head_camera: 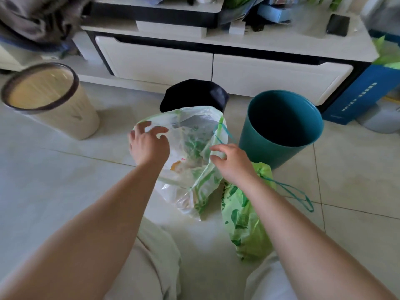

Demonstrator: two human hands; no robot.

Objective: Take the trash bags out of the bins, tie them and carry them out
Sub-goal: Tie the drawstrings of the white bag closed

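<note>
A clear trash bag with green print lies open-mouthed on the tiled floor in front of me, with scraps inside. My left hand is at the bag's left rim, fingers spread. My right hand is at the right rim beside the teal drawstring loop, fingers apart. A green bag, drawn shut with a teal string, lies under my right forearm. A teal bin stands to the right without a bag. A beige bin stands at the left. Behind the clear bag is a black bin.
A white TV cabinet with two drawers runs along the back. A blue box stands at the right against it. My knees in light trousers are at the bottom of the view.
</note>
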